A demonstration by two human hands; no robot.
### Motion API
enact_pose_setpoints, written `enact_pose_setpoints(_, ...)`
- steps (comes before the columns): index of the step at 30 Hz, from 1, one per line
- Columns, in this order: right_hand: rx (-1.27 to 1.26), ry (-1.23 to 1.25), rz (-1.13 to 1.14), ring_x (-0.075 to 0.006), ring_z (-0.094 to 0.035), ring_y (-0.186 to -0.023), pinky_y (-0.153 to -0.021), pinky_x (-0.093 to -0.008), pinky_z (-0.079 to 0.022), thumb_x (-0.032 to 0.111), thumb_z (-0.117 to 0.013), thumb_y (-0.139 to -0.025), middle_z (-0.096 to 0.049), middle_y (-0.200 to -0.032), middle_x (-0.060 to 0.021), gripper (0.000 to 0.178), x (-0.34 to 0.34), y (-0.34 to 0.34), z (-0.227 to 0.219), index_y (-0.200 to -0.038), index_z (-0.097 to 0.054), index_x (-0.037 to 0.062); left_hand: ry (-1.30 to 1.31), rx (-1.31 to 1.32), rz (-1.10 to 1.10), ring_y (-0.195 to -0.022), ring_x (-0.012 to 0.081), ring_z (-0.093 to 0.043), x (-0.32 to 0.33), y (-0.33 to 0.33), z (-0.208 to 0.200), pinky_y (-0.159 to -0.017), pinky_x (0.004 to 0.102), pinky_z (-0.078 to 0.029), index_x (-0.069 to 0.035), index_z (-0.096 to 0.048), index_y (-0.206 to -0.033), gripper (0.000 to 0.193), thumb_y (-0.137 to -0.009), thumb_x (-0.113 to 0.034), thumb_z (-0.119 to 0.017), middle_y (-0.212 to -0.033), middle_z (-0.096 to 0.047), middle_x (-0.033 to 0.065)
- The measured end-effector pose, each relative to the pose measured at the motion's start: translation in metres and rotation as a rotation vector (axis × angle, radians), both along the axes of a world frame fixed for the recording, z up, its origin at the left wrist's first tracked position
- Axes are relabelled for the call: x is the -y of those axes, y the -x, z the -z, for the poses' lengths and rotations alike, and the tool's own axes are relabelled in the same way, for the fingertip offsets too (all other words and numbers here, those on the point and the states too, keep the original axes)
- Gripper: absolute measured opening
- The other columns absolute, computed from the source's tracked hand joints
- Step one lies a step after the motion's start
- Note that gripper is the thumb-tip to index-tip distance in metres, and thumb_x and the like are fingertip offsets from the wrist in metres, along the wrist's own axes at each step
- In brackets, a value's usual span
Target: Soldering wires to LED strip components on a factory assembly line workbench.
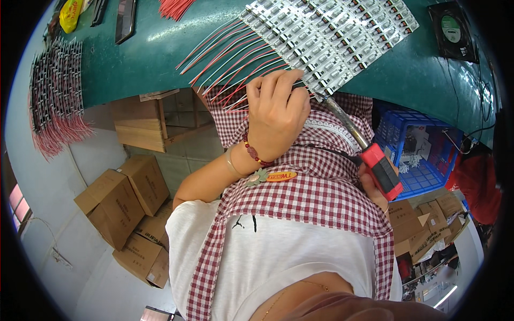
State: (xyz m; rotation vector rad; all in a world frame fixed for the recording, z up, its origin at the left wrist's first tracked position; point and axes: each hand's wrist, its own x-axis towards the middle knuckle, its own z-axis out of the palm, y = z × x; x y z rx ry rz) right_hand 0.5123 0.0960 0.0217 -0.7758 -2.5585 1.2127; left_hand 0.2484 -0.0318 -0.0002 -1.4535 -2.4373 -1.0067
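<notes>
- White cotton of my shirt lies closest, with the checked apron over it.
- My right hand is closed round the red-and-black handle of a soldering iron. I judge it light and stiff; the handle is where to hold it, as the metal shaft is probably hot.
- My left hand has its fingers bent together at the panel's near corner, just beside the iron's tip; I cannot tell whether they pinch a wire.
- Thin red and white wires fan out leftward from the panel's edge, some passing by my left hand. They look light and springy, easily snagged, so best taken near their ends.
- Circuit-board panel lies slantwise on the green bench, its near corner by my fingertips. It looks thin, rigid and rather slick; I'd steady it by the rim, as the small parts could be fragile.
- Blue basket stands right of the iron, limiting elbow room on that side.
- Farther off, wired strips lie at the bench's left, a red wire bundle beyond the fan, and cardboard boxes below.
</notes>
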Motion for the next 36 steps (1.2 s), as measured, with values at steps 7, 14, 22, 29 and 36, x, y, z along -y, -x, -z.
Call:
enact_pose_setpoints(7,-0.065,0.112,0.073,-0.0331,-0.069,-0.072,-0.066,-0.0376,-0.056,0.005,-0.071,-0.070,-0.070,-0.086,-0.0154,0.019,0.003,-0.014,0.010,-0.088,-0.069,-0.0020,0.014,0.006,0.002,-0.098,0.0265,-0.061,0.000,0.002,-0.003,-0.085,0.0408,-0.041,-0.006,-0.062,-0.081,0.016,-0.068,-0.001,-0.070,-0.108,-0.066,0.0060)
enact_pose_setpoints(14,-0.105,0.263,0.124,-0.0238,-0.066,-0.066,-0.061,-0.0328,-0.052,0.023,-0.072,-0.083,-0.068,-0.079,-0.0106,0.024,0.000,-0.021,0.013,-0.085,-0.068,-0.0001,0.108,-0.016,-0.059,-0.101,0.0251,-0.056,0.003,0.025,-0.021,-0.083,0.0453,-0.040,-0.010,-0.061,-0.090,0.020,-0.074,-0.014,-0.072,-0.108,-0.059,0.0075)
enact_pose_setpoints(22,-0.326,0.533,0.228,-0.0108,-0.047,-0.059,-0.054,-0.0254,-0.040,0.038,-0.065,-0.094,-0.057,-0.076,-0.0048,0.056,-0.003,0.005,0.016,-0.130,-0.051,-0.0027,0.304,-0.088,-0.244,-0.094,0.0366,-0.059,-0.050,0.241,0.008,-0.083,0.0478,-0.048,-0.003,-0.067,-0.081,0.012,-0.080,-0.015,-0.068,-0.093,-0.065,0.0179)
enact_pose_setpoints(29,-0.351,0.540,0.273,-0.0103,-0.046,-0.058,-0.054,-0.0258,-0.040,0.037,-0.065,-0.094,-0.057,-0.076,-0.0049,0.056,-0.002,0.009,0.015,-0.130,-0.050,-0.0031,0.041,-0.134,-0.104,-0.091,0.0355,-0.057,-0.048,0.244,0.028,-0.078,0.0477,-0.046,-0.006,-0.065,-0.082,0.008,-0.081,-0.014,-0.066,-0.090,-0.064,0.0151)
enact_pose_setpoints(36,-0.382,0.567,0.259,-0.0109,-0.047,-0.057,-0.054,-0.0265,-0.041,0.036,-0.065,-0.094,-0.057,-0.075,-0.0058,0.054,-0.010,0.020,0.013,-0.129,-0.051,-0.0026,0.172,-0.173,-0.213,-0.090,0.0345,-0.056,-0.046,0.246,0.024,-0.077,0.0463,-0.044,-0.006,-0.060,-0.082,0.007,-0.083,-0.012,-0.064,-0.087,-0.061,0.0143)
